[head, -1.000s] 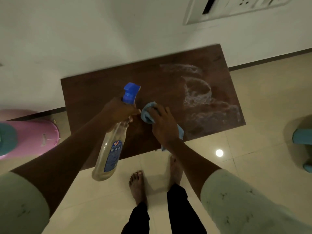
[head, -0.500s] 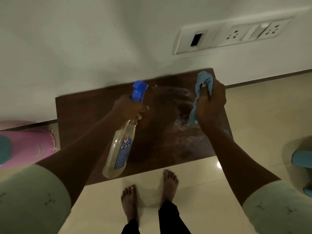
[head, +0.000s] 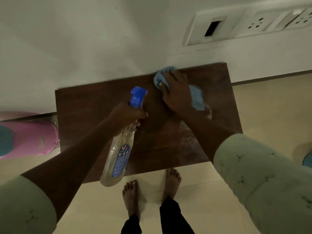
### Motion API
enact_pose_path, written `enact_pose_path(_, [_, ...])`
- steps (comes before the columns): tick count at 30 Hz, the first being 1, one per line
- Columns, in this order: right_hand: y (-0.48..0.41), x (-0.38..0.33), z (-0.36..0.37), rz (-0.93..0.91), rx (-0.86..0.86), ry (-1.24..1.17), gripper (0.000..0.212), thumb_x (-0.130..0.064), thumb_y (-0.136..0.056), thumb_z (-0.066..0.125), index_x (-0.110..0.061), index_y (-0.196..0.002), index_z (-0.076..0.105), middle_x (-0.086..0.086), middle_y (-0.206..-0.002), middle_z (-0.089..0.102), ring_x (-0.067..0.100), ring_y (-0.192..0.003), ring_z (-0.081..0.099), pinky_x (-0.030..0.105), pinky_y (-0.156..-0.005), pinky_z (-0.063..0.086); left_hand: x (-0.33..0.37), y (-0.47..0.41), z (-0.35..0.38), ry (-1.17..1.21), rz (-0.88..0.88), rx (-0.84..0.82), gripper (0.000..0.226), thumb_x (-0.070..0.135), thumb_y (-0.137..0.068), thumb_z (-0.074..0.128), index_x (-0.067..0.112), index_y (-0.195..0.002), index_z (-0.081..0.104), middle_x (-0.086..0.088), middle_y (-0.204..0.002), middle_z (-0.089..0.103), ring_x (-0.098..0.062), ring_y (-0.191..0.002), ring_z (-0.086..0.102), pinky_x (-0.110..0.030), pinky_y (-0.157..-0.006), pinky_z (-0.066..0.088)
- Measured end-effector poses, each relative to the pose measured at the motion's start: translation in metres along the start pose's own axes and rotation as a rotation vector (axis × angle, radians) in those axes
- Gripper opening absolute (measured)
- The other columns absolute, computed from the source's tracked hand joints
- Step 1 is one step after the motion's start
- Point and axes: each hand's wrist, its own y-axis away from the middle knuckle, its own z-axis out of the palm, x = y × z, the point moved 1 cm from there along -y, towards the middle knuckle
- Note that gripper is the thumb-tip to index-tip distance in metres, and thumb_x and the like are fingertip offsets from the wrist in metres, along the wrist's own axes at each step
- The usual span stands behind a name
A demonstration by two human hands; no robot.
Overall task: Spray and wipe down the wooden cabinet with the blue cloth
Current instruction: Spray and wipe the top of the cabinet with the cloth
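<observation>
The right hand [head: 177,95] presses the soft, bunched blue cloth [head: 195,98] on the far cabinet [head: 94,105] top; the left hand [head: 128,115] grips the light spray bottle [head: 118,157] by its neck.

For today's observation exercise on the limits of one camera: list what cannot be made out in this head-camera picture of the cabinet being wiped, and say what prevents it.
- Spray bottle label text: too small and dim to read.
- Blue cloth, middle part: covered by the right hand.
- Wooden cabinet front and sides: out of sight from the top-down head view.
- Bottle neck and trigger: hidden in the left hand grip.
- Pink object: cut off by the left edge.
</observation>
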Motion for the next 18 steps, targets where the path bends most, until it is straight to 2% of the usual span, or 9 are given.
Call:
enact_pose_path(4, [0.005, -0.023, 0.018, -0.222, -0.222, 0.046, 0.045, -0.023, -0.09, 0.059, -0.012, -0.134, 0.054, 0.018, -0.141, 0.046, 0.036, -0.123, 0.043, 0.042, -0.103, 0.038, -0.002, -0.001, -0.001, 0.045, -0.008, 0.024, 0.036, 0.014, -0.069, 0.077, 0.009, -0.099, 0.059, -0.01, -0.071, 0.064, -0.019, -0.056, 0.064, -0.031, -0.05, 0.056])
enact_pose_path(6, [-0.011, -0.011, 0.009, -0.319, -0.26, 0.111, 0.046, -0.026, -0.089, 0.059, -0.017, -0.134, 0.054, 0.017, -0.137, 0.049, 0.035, -0.116, 0.046, 0.042, -0.097, 0.041, 0.001, -0.001, -0.002, 0.064, -0.02, 0.031, 0.039, 0.014, -0.068, 0.077, 0.008, -0.102, 0.058, -0.011, -0.07, 0.064, -0.022, -0.059, 0.065, -0.033, -0.052, 0.056])
enact_pose_path(8, [-0.028, 0.0, 0.002, -0.284, -0.195, 0.136, 0.046, -0.022, -0.086, 0.059, -0.018, -0.132, 0.056, 0.016, -0.134, 0.05, 0.036, -0.112, 0.047, 0.043, -0.095, 0.042, 0.003, -0.002, -0.003, 0.066, -0.043, 0.015, 0.04, 0.015, -0.068, 0.078, 0.009, -0.103, 0.058, -0.012, -0.07, 0.065, -0.024, -0.062, 0.065, -0.035, -0.054, 0.057])
enact_pose_path(11, [-0.01, -0.011, 0.008, -0.124, -0.098, 0.06, 0.041, -0.018, -0.087, 0.056, -0.013, -0.128, 0.059, 0.019, -0.13, 0.053, 0.037, -0.111, 0.05, 0.044, -0.096, 0.044, 0.006, 0.001, -0.008, 0.077, -0.048, 0.002, 0.036, 0.015, -0.069, 0.077, 0.009, -0.1, 0.059, -0.012, -0.071, 0.065, -0.023, -0.063, 0.065, -0.035, -0.055, 0.057])
enact_pose_path(13, [0.023, -0.021, 0.013, -0.203, -0.167, -0.003, 0.043, -0.026, -0.089, 0.053, -0.012, -0.129, 0.058, 0.019, -0.131, 0.053, 0.037, -0.113, 0.05, 0.042, -0.096, 0.044, 0.007, 0.004, -0.01, 0.077, -0.012, -0.01, 0.031, 0.015, -0.07, 0.076, 0.012, -0.097, 0.061, -0.009, -0.071, 0.065, -0.019, -0.06, 0.065, -0.033, -0.054, 0.057])
enact_pose_path(15, [0.04, -0.017, 0.005, -0.306, -0.291, -0.002, 0.044, -0.019, -0.088, 0.054, -0.013, -0.131, 0.056, 0.018, -0.133, 0.051, 0.037, -0.116, 0.048, 0.042, -0.096, 0.044, 0.009, 0.008, -0.011, 0.066, 0.005, -0.039, 0.03, 0.014, -0.071, 0.075, 0.012, -0.097, 0.061, -0.008, -0.07, 0.064, -0.018, -0.059, 0.064, -0.033, -0.053, 0.057])
enact_pose_path(16, [0.036, -0.01, 0.0, -0.293, -0.287, 0.01, 0.044, -0.011, -0.087, 0.056, -0.013, -0.131, 0.057, 0.019, -0.133, 0.052, 0.038, -0.116, 0.049, 0.043, -0.097, 0.044, 0.008, 0.01, -0.01, 0.062, -0.006, -0.047, 0.033, 0.014, -0.07, 0.076, 0.012, -0.099, 0.06, -0.008, -0.069, 0.064, -0.018, -0.058, 0.064, -0.032, -0.052, 0.056])
enact_pose_path(18, [0.021, 0.002, -0.015, -0.149, -0.2, 0.016, 0.044, -0.002, -0.084, 0.058, -0.008, -0.127, 0.06, 0.02, -0.129, 0.054, 0.038, -0.114, 0.051, 0.042, -0.101, 0.043, 0.005, 0.012, -0.007, 0.036, -0.031, -0.054, 0.041, 0.014, -0.068, 0.077, 0.011, -0.104, 0.057, -0.009, -0.07, 0.063, -0.018, -0.056, 0.064, -0.029, -0.048, 0.054])
